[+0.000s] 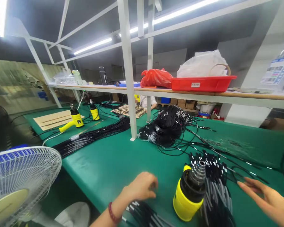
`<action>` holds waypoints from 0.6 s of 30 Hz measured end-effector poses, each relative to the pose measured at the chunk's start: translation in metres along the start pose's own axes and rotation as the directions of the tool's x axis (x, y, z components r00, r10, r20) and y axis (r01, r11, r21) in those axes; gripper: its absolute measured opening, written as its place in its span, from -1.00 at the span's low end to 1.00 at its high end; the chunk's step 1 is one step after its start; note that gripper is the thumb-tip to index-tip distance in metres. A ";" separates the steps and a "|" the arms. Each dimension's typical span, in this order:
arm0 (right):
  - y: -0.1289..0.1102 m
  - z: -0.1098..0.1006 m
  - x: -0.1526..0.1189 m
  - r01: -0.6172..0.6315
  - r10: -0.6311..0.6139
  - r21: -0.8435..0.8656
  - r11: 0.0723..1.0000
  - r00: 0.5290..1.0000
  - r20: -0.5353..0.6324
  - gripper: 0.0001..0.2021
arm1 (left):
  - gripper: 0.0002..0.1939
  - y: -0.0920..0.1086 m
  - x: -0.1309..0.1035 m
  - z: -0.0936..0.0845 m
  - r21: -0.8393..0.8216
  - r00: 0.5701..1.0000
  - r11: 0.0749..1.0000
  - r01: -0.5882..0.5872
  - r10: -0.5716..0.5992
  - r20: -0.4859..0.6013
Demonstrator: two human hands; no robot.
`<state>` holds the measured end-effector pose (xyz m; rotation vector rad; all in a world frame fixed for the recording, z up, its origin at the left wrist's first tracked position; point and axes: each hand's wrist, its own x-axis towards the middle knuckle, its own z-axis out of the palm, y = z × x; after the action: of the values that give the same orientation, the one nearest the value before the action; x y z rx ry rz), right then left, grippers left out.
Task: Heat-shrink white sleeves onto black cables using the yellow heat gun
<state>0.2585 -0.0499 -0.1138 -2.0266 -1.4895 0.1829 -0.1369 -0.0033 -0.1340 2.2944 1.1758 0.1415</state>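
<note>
My left hand [140,186] hovers low over the green table [109,160] with its fingers curled, right above a bundle of black cables with white ends [144,214]; whether it grips them is unclear. A red bead bracelet sits on that wrist. My right hand [266,195] is stretched out flat with its fingers apart, next to a fanned bundle of black cables [215,186]. Between the hands stands a yellow and black heat gun [189,192], nozzle up.
A white and blue fan [19,179] stands at the near left. A big tangle of black cables [168,126] and a long cable bundle [94,135] lie beyond a white post [129,78]. Two more yellow heat guns [75,119] stand at far left. A shelf carries a red tray [202,83].
</note>
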 end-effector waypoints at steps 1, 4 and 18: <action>0.004 0.002 -0.003 -0.035 0.032 0.048 0.998 0.998 0.053 -0.55 | -0.75 -0.012 -0.002 0.016 0.011 0.997 1.000 -0.004 0.003 0.080; 0.005 0.006 -0.008 -0.080 0.051 0.154 0.985 0.982 0.180 -0.47 | -0.64 -0.035 -0.006 0.054 0.044 0.970 0.998 -0.053 0.040 0.241; -0.029 -0.022 -0.010 0.046 -0.064 0.245 0.969 0.996 0.068 -0.49 | -0.91 -0.031 -0.011 0.054 0.165 0.959 0.972 -0.168 0.122 0.255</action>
<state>0.2406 -0.0622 -0.0825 -1.7984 -1.4886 0.4032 -0.1486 -0.0203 -0.1938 2.4765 0.9277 -0.1998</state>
